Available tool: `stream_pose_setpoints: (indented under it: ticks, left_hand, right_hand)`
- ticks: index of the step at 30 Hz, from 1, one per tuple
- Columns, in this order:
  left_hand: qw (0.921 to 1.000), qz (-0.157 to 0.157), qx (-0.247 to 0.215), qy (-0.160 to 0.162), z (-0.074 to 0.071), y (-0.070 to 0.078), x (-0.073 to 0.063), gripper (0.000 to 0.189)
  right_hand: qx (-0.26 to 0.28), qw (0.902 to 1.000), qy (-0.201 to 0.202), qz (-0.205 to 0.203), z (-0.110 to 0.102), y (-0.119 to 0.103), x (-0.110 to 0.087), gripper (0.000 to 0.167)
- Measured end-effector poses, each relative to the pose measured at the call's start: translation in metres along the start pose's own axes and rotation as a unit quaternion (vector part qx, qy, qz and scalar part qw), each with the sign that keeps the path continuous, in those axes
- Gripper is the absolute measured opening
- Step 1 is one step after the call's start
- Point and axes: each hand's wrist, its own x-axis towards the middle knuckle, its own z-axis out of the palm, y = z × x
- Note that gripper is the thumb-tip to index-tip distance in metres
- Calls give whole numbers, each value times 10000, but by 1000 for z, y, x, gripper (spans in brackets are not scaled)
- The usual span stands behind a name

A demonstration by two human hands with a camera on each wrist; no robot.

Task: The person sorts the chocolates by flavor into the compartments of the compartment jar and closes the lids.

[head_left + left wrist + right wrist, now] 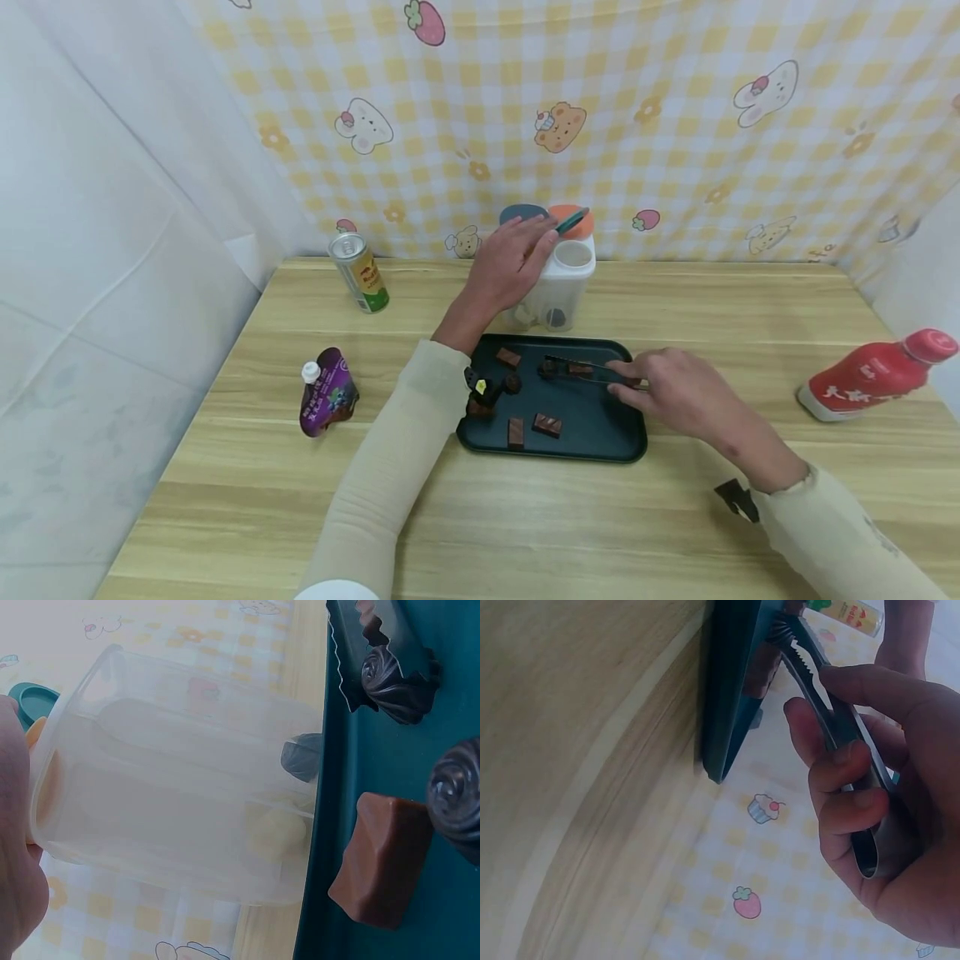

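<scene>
My right hand (678, 392) holds metal tongs (840, 724), thumb on one arm and fingers curled round the other. Their serrated tips are at a dark swirled chocolate (397, 686) on the dark green tray (592, 433). My left hand (513, 258) lies over the top of a clear plastic container (180, 772), fingers extended across its lids. Beside the thumb a green lid (572, 221) stands raised, near an uncovered round opening (573, 253). Inside the container are a dark piece (301, 757) and a pale lump (276, 831).
Several brown chocolate bars (547, 425) lie on the tray, with another swirled chocolate (459, 799) near the left forearm. A can (360, 273) and a purple pouch (328, 393) stand left. A red bottle (870, 375) stands right. A patterned curtain (480, 108) hangs behind the table.
</scene>
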Motion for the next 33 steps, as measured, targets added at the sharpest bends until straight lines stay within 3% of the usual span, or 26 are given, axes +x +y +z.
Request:
stream_pose_setpoints:
  ticks: [33]
  left_hand:
    - [10000, 40, -9, 21, 0, 0, 0, 46]
  right_hand:
    - [82, 9990, -445, 22, -7, -12, 3, 36]
